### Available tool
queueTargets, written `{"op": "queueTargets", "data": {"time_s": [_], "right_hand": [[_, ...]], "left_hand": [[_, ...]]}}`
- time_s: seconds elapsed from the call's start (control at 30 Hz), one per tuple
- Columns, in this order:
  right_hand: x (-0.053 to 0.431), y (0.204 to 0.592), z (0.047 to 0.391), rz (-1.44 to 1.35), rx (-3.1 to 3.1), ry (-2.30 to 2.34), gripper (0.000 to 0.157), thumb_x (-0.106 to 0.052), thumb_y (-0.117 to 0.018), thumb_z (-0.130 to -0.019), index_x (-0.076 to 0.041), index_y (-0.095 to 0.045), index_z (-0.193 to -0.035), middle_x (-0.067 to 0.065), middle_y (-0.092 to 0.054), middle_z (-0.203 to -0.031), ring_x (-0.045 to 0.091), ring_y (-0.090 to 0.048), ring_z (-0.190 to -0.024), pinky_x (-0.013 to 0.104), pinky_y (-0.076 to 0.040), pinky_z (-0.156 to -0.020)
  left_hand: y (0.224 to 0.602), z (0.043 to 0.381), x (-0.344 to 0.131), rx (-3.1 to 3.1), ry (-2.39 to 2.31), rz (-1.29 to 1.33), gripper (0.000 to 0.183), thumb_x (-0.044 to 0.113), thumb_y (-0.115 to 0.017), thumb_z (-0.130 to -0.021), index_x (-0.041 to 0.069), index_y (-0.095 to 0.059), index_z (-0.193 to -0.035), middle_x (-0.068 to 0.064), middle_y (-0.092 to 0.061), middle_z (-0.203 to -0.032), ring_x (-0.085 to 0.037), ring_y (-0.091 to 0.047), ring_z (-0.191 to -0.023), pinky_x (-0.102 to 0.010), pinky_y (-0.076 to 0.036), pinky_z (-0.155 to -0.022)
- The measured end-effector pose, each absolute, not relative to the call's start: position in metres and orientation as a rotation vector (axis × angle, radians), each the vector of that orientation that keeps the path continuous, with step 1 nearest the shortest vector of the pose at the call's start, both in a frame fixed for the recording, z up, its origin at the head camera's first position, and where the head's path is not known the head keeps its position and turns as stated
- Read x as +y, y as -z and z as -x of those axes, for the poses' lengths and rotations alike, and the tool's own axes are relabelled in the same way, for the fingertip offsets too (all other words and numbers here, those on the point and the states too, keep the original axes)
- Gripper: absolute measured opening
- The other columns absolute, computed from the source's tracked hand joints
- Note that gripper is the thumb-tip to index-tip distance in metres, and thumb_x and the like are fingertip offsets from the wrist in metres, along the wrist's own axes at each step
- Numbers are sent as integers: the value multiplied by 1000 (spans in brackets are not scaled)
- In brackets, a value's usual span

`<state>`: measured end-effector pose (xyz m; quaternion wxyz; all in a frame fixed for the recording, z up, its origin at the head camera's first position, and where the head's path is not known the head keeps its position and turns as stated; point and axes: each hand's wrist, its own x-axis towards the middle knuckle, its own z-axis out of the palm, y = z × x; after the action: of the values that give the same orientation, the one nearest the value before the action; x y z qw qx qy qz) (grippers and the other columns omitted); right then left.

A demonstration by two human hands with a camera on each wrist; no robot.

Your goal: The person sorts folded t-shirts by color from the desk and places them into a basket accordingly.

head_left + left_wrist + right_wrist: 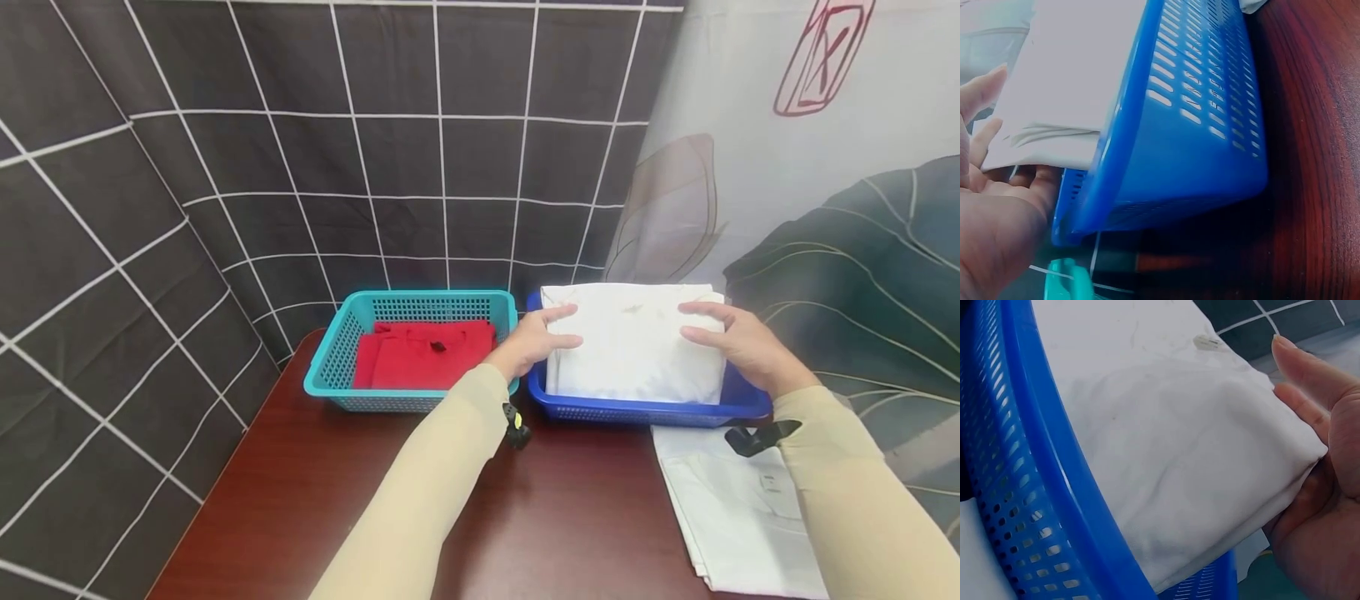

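Note:
A folded white garment (633, 354) lies in the blue basket (645, 412), its far edge rising to the back rim. My left hand (528, 340) grips its left side; in the left wrist view some fingers curl beneath the folded layers (1054, 140). At the opposite side my right hand (752, 343) holds the other edge. The right wrist view has the thumb raised clear of the fabric and the fingers (1307, 500) partly hidden under the garment's corner. A small label (1207, 343) shows on the white fabric.
To the left stands a teal basket (408, 392) with folded red clothing (420, 354) inside. Another folded white garment (738, 517) lies on the brown table (577, 508) in front of the blue basket, under the right forearm. A dark gridded curtain (390, 158) hangs behind.

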<state>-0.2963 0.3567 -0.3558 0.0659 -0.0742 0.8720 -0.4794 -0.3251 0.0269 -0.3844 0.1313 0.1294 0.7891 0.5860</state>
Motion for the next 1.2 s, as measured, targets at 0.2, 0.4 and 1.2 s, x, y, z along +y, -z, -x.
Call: {"op": "queueTargets", "data": {"time_s": [0.2,0.4,1.2], "right_hand": [[355,362,297,192,2632,1401,71,-41,-67,-89,-8,-39,-145,20,-13,-158,43,1,-144,70,-9,-106],[354,365,298,188,2648,1393,71,-43,-67,-88,-7,-41,-144,21,-15,-157,44,2,-143,71,-8,-105],[344,374,300,218,2712,1213,84,-52,-61,-89,-13,-23,-154,26,-8,-157,52,-9,-139,69,-17,-105]], "left_hand": [[388,322,29,2297,-1669,-355,66,27,-78,-80,30,-51,-141,6,-46,-145,-19,-34,-138,-41,-39,-105],[387,320,32,2348,-1629,-353,67,26,-77,-81,27,-50,-142,2,-45,-146,-20,-35,-138,-42,-39,-105],[388,322,18,2496,-1597,-231,69,32,-75,-83,17,-46,-144,-9,-51,-139,-26,-50,-126,-38,-48,-96]]}}
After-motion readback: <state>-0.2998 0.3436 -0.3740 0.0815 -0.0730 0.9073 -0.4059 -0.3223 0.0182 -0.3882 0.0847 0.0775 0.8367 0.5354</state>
